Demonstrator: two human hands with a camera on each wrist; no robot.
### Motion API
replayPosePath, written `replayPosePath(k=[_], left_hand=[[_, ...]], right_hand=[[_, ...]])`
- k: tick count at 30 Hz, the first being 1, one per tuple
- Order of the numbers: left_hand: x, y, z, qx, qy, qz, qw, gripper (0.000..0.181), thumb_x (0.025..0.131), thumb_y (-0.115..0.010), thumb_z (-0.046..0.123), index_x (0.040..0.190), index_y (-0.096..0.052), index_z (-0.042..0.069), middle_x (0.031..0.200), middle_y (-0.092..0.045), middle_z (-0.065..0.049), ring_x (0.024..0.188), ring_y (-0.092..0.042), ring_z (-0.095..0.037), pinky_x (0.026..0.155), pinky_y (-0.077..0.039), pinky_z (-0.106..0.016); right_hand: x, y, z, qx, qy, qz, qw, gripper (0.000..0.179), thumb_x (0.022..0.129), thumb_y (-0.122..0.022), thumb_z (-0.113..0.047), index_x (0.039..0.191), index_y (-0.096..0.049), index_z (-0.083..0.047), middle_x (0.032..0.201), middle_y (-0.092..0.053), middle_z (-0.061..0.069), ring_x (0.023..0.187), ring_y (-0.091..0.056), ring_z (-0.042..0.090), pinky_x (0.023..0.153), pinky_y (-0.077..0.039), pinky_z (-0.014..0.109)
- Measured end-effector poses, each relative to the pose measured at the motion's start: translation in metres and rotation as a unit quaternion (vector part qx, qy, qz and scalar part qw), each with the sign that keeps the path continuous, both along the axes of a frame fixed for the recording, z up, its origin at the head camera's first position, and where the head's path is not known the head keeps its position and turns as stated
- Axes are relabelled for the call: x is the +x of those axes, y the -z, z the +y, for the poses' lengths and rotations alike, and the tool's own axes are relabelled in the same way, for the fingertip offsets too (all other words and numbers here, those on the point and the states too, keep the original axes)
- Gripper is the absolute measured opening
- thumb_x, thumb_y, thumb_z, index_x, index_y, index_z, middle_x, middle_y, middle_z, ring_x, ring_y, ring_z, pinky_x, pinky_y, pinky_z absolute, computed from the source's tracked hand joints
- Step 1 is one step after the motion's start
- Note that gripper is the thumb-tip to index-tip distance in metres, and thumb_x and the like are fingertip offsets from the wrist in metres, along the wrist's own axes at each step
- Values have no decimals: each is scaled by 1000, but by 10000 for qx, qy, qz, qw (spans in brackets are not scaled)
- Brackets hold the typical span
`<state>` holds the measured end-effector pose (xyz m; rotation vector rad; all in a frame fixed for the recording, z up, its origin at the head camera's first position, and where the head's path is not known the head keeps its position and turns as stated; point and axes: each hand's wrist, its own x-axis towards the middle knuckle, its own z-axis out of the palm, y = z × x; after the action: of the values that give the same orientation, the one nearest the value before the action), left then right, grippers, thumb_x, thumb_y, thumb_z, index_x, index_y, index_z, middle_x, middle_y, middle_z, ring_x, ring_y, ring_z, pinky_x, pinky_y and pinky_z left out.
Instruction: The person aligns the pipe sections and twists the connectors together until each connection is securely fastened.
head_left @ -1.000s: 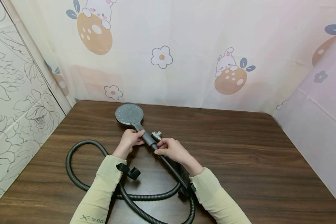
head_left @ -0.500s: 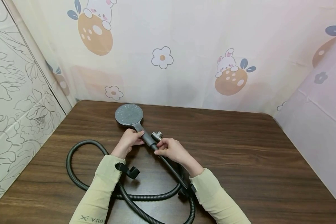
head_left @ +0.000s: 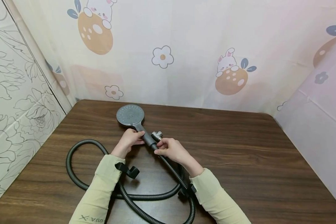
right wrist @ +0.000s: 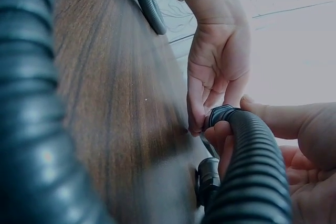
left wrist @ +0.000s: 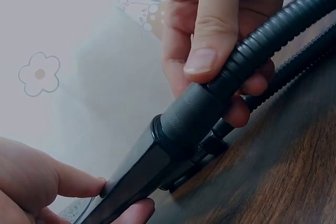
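A grey shower head (head_left: 130,115) with a round, dotted face lies toward the back of the table, its handle slanting down to the right. My left hand (head_left: 128,140) holds the handle between thumb and fingers. At the handle's lower end, my right hand (head_left: 172,151) pinches the black ribbed hose near its collar (left wrist: 191,114). In the left wrist view the collar sits right against the handle's end, and the hose (left wrist: 278,27) bends away from it. Beside the right fingertips is a silver metal fitting (head_left: 156,136).
The rest of the hose (head_left: 148,197) loops across the brown wooden table (head_left: 254,161), passing beneath the left forearm and near the right wrist. Black camera straps (head_left: 128,171) circle the wrists. Patterned curtains (head_left: 184,77) hang behind the table and at both sides.
The shower head's face has shifted very slightly to the right. Both hands keep nearly the same places and grips.
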<state>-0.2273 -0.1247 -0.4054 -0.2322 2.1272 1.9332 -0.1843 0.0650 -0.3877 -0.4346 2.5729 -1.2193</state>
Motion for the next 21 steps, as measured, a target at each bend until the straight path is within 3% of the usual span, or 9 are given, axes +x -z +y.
replayPosePath(k=[21], left_hand=[[2,0,-2,-246,-94,52,9996,31,91,-54,12,105,-52,-15,72,-63,-12,55,-63,-9,60,-53,-23]], right_hand=[[0,0,0,65,6,-39,10000,21,81,-68,-22,96,-64,-7,80,-65,1,69,-58,9,61,-47,23]])
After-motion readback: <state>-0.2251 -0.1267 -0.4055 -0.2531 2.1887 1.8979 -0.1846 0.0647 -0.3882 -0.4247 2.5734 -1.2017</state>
